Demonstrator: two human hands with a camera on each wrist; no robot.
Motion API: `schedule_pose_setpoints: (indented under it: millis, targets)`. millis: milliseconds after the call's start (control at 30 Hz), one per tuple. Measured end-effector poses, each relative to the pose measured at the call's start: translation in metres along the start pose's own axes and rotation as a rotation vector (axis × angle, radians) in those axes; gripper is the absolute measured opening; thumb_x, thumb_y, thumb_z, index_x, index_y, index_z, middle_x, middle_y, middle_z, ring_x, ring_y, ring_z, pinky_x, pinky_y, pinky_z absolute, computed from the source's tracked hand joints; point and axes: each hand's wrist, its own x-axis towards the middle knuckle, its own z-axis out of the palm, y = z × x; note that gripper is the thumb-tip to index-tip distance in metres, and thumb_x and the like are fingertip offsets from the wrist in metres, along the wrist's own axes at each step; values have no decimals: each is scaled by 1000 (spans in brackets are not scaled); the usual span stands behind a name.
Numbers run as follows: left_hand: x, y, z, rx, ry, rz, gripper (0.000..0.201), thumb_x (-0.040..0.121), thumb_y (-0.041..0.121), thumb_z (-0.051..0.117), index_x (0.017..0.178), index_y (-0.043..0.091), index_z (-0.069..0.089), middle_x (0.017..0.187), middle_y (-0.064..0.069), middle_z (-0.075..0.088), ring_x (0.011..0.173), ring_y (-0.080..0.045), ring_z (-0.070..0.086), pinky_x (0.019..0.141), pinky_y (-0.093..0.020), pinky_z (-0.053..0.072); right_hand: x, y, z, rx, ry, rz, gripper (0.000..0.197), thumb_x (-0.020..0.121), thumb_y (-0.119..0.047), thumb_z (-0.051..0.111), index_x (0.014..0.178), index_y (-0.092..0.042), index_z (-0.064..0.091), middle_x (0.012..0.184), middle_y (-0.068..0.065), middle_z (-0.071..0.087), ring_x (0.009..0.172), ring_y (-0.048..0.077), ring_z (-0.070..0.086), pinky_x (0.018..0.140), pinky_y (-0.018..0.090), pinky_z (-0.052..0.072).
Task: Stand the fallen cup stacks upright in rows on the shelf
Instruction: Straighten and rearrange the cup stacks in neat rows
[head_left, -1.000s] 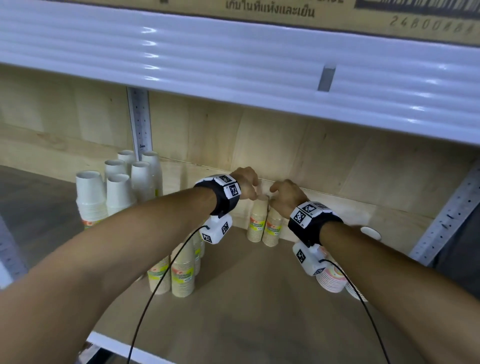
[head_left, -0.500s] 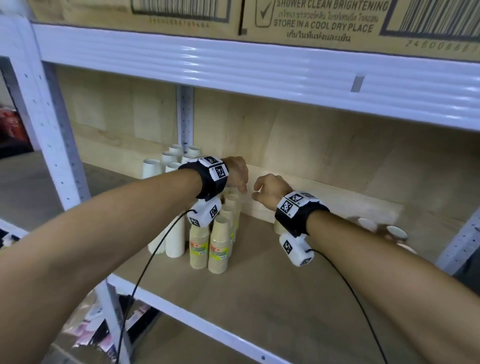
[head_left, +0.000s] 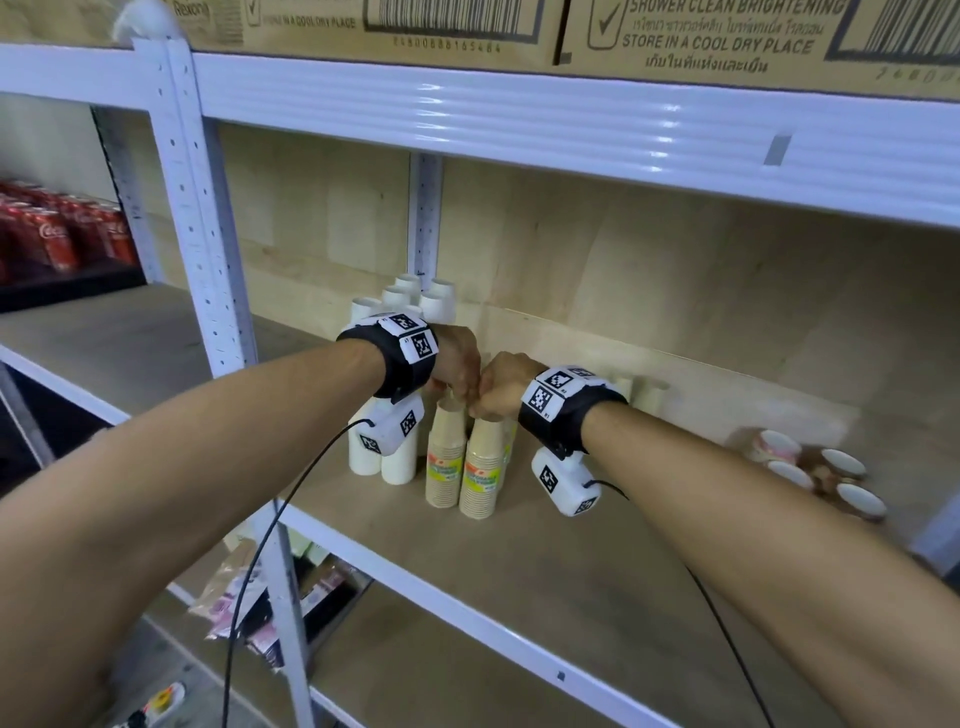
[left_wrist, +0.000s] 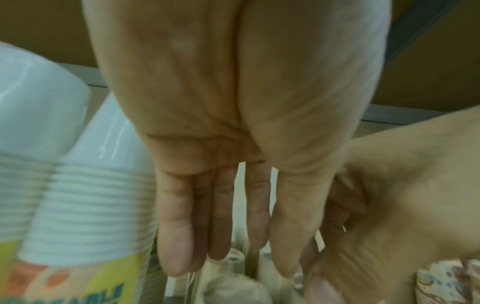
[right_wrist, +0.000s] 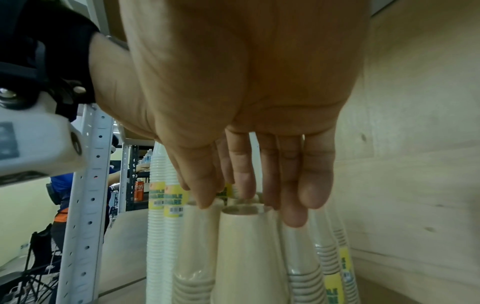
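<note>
Fingers (right_wrist: 315, 185) of my right hand (head_left: 501, 387) straight, touching tops of upright tan paper cup stacks (head_left: 480, 467) directly below; left hand (head_left: 457, 358) alongside, relaxed, empty.

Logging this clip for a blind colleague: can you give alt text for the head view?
Both hands, left hand and right hand, meet over the tops of upright tan cup stacks on a wooden shelf. White cup stacks stand behind to the left; patterned cup stacks lie fallen at right.
</note>
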Motion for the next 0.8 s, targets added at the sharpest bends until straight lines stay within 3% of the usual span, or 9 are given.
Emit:
schedule_pose_setpoints:
  millis: [133,267,333,400,533,633,700,800]
  targets:
    - [0,-5,13,0,-18,-12,31,84,16,70,114,6,72,113,-14,71,78,-18,57,66,-23,48,1,-3,6,-49,-35,-18,36,73,-24,80,102,-10,64,88,3,60,79,21,57,63,27,43]
    - [-1,-6,23,-81,-11,1,36,86,20,73,120,9,68,116,-9,69,86,-20,61,70,-27,51,0,-1,10,-62,-31,-73,37,79,-19,78,112,-7,66,111,12,64,89,23,58,62,23,39]
    - [1,-9,29,-171,-22,-3,32,84,16,74,115,9,70,112,-8,71,82,-22,65,67,-28,55,1,-1,11,-63,-35,-94,32,78,-17,78,107,-6,67,110,13,65,83,21,56,52,23,38]
    - [2,-12,34,-247,-17,-4,26,83,11,75,109,11,72,109,-7,72,84,-23,68,66,-29,57,1,-2,11,-63,-33,-99,30,78,-16,78,104,-5,68,105,12,66,80,19,55,58,25,40]
    - [4,-15,38,-328,-7,3,27,82,8,74,109,12,72,109,-7,71,98,-28,69,80,-34,60,-1,-2,12,-54,-23,-106,28,78,-15,77,102,-4,68,89,6,58,80,20,55,65,27,40]
    - [2,-16,38,-341,-6,12,29,82,7,74,110,10,71,109,-8,70,98,-28,69,76,-30,59,-2,-2,13,-49,-9,-100,22,77,-15,78,95,-7,67,83,3,57,79,19,56,55,25,39]
    - [1,-15,38,-342,-10,21,30,83,7,74,112,7,70,109,-9,69,98,-29,69,73,-29,59,-1,-2,14,-39,-2,-92,18,76,-14,78,84,-12,62,79,2,57,79,20,57,56,24,39]
    - [0,-13,35,-321,-25,35,28,84,7,73,112,6,70,104,-8,68,88,-25,68,62,-24,56,-2,-1,14,-27,-9,-87,23,75,-13,78,75,-16,56,67,-4,52,78,19,57,50,22,37]
